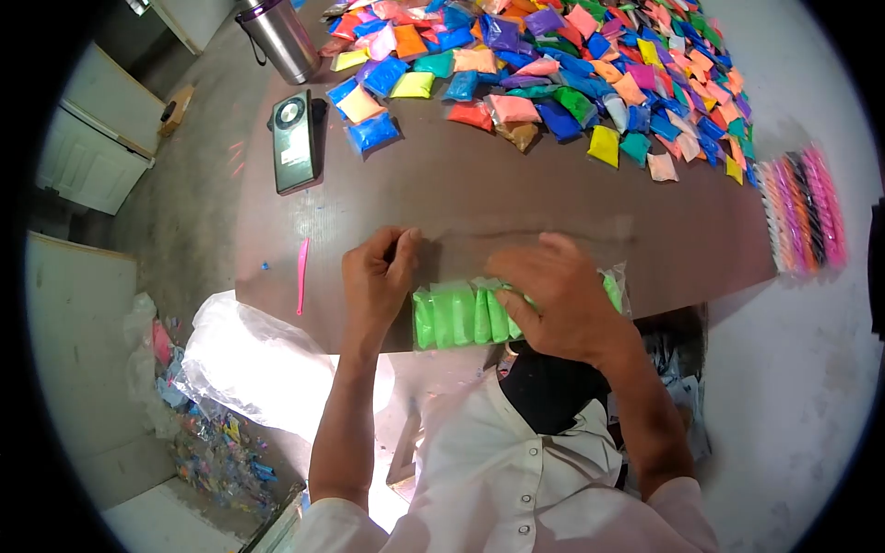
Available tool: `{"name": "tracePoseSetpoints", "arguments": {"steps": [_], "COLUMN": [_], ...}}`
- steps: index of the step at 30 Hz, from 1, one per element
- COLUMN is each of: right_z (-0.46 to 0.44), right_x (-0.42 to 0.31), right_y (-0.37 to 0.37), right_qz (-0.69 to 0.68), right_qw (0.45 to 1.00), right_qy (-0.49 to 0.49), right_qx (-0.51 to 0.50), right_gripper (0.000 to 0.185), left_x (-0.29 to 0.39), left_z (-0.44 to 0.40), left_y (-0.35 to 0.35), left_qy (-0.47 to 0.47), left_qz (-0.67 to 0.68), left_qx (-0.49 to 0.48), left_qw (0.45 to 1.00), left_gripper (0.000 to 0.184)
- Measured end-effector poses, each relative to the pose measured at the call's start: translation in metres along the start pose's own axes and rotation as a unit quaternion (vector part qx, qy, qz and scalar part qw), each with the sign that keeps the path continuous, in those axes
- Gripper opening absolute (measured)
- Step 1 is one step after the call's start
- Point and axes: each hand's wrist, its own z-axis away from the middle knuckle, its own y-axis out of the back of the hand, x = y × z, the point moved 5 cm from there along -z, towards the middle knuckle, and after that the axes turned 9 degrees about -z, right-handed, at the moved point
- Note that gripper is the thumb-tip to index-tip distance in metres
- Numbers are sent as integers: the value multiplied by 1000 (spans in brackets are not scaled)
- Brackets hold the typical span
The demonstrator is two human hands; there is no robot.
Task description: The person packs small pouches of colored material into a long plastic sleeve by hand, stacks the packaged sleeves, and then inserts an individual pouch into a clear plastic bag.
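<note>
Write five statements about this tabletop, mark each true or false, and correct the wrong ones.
1. The pink stick lies on the table, left of the left hand. True.
2. The right hand partly hides the row of green packets from view. True.
3. The row of green packets lies at the table's far side. False: it is at the near edge; the heap of coloured packets is on the far side.
4. The dark device lies nearer the person than the metal flask. True.
5. Every packet in the heap is blue. False: yellow, orange and green ones show too.
</note>
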Motion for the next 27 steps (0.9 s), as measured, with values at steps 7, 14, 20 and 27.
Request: {"name": "tracePoseSetpoints", "arguments": {"steps": [7,14,20,27], "right_z": [10,29,43,44], "right_x": [13,18,45,38], "right_y": [-20,22,16,19], "right_qz": [-25,30,-22,5], "right_qw": [999,993,995,984], "right_qy": [8,12,22,43], "right_qx": [-44,112,99,174], "right_gripper": [24,23,15,17], "left_x": [-1,-3,-4,-2], "left_z": [-1,-1,-1,0], "left_y": [0,-1,1,1], "left_qy": [11,5,26,14], "left_qz": [-2,-7,-34,-35], "left_qx": [-3,-3,-5,3], "left_qw": [1000,1000,999,999], "left_gripper": [22,27,28,27]}}
